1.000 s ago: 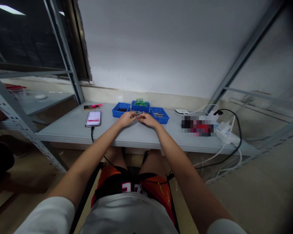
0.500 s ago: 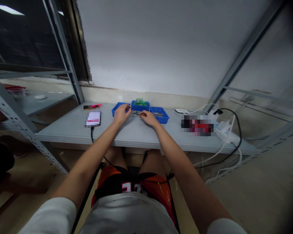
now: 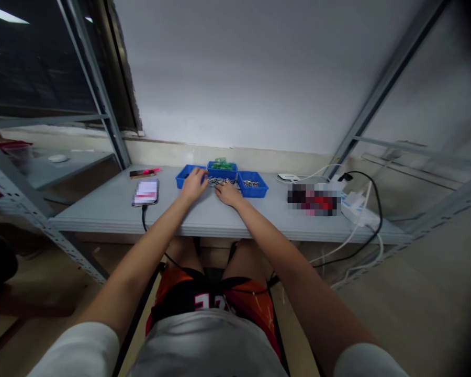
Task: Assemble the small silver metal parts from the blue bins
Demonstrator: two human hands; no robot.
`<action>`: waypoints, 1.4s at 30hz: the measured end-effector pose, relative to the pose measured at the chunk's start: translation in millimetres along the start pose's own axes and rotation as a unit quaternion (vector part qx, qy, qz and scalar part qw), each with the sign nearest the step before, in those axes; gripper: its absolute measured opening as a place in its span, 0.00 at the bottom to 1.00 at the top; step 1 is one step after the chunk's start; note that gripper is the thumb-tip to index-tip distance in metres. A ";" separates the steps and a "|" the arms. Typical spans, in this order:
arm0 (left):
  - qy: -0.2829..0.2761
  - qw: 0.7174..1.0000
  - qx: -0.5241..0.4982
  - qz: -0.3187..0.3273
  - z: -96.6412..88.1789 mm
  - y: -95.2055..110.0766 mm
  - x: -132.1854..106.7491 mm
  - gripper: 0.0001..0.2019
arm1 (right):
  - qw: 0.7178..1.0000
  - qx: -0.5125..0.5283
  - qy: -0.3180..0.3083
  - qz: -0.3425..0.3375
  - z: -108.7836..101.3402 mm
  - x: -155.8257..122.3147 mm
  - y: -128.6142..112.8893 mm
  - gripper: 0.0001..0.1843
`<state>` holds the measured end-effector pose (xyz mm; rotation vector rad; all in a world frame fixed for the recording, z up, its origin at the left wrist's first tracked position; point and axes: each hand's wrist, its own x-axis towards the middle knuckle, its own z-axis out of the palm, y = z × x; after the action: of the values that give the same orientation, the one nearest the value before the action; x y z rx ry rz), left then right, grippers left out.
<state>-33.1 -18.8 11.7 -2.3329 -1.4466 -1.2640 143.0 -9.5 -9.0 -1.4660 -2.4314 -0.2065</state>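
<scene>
Three blue rectangular plastic trays (image 3: 255,192) on the grey tabletop (image 3: 206,213) bordered silvery metal pieces (image 3: 222,180), seemingly for easy reach of the left hand (image 3: 194,183) and right hand (image 3: 228,194), whose grasp I couldn't tell.

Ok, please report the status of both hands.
Left hand at leftmost blue rectangular plastic tray, partly hiding it. Right hand at heaped silvery metal pieces. Grips unclear.
</scene>
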 end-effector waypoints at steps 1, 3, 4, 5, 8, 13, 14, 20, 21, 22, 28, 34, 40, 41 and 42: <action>-0.032 0.999 -0.013 0.029 2.2 0.8 -1.1 0.13 | 1.000 -0.002 -0.004 -0.001 -0.8 0.2 -1.1 0.19; -0.071 0.996 -0.022 0.057 6.0 1.4 -3.2 0.12 | 1.000 0.004 -0.004 -0.004 -2.0 0.3 -1.4 0.19; -0.088 0.994 -0.023 0.063 7.6 1.0 -3.9 0.12 | 1.000 0.010 -0.001 -0.007 -2.4 0.4 -0.8 0.18; -0.105 0.992 -0.023 0.065 8.9 0.3 -4.4 0.12 | 1.000 0.016 0.002 -0.010 -2.7 0.6 0.1 0.18; -0.162 0.984 -0.023 0.072 12.3 -2.9 -4.9 0.11 | 0.999 0.032 0.008 -0.013 -2.1 1.8 2.5 0.17; -0.198 0.978 -0.014 0.071 16.0 -6.5 -5.4 0.11 | 0.999 0.048 0.017 0.000 2.8 4.9 3.3 0.15; -0.197 0.978 -0.011 0.065 16.5 -6.8 -5.4 0.12 | 0.998 0.053 0.023 0.000 4.1 5.6 3.2 0.15; -0.196 0.979 -0.020 0.051 18.7 -7.7 -4.1 0.14 | 0.997 0.072 0.042 -0.003 9.6 7.5 2.2 0.16; -0.197 0.979 -0.024 0.050 18.7 -7.5 -3.9 0.14 | 0.996 0.073 0.045 -0.003 9.9 7.2 1.8 0.16; -0.198 0.979 -0.027 0.049 18.5 -7.2 -3.9 0.14 | 0.996 0.074 0.047 -0.005 10.2 6.8 1.3 0.15; -0.221 0.973 -0.037 0.048 16.0 -3.3 -5.3 0.12 | 0.997 0.062 0.040 -0.012 11.1 9.6 2.4 0.15; -0.238 0.969 -0.032 0.054 15.7 -3.4 -4.7 0.10 | 0.997 0.074 0.030 0.010 9.4 13.6 4.8 0.13; -0.215 0.976 -0.036 0.019 16.8 -5.0 -6.5 0.07 | 0.996 0.062 0.018 0.061 3.3 6.0 0.8 0.15; -0.211 0.977 -0.036 0.014 16.9 -4.8 -6.8 0.07 | 0.996 0.060 0.018 0.063 2.4 4.6 0.6 0.15; -0.207 0.978 -0.036 0.011 16.9 -4.6 -6.9 0.07 | 0.996 0.058 0.020 0.062 1.8 3.5 0.5 0.15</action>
<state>-28.2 -12.8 -5.4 -2.7746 -1.4953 -0.8675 141.6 -5.8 -9.5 -1.5395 -2.2713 -0.0654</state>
